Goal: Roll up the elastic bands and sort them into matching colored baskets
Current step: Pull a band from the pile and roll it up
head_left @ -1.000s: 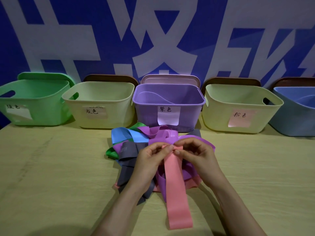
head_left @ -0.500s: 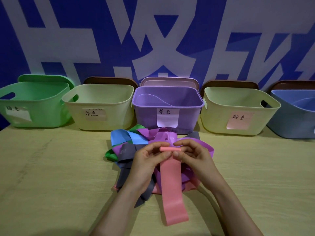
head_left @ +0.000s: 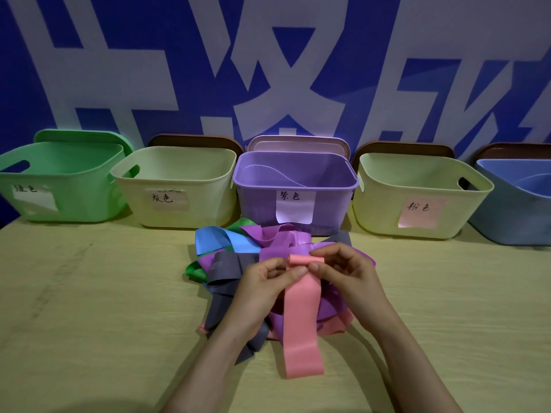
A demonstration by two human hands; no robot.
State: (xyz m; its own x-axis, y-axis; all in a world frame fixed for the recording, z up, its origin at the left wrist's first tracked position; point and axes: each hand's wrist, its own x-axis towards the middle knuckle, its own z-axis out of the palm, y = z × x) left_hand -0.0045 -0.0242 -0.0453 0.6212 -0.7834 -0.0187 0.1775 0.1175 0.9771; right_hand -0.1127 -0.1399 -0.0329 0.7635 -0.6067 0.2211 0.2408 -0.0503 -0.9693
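Pink band (head_left: 301, 320) over pile (head_left: 238, 257), bench centre. Left hand (head_left: 262, 284) and right hand (head_left: 343, 269) pinch rolled top end. Judged light, limp, springy; grip roll ends or it unwinds.

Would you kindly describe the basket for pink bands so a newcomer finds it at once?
Baskets line the back of the table. Second from right, between the purple basket and blue basket, stands a cream basket. Only its label is pink.

Pink band (head_left: 301, 317), top end rolled, atop mixed band pile (head_left: 238, 263) before five labelled baskets (head_left: 295, 186).
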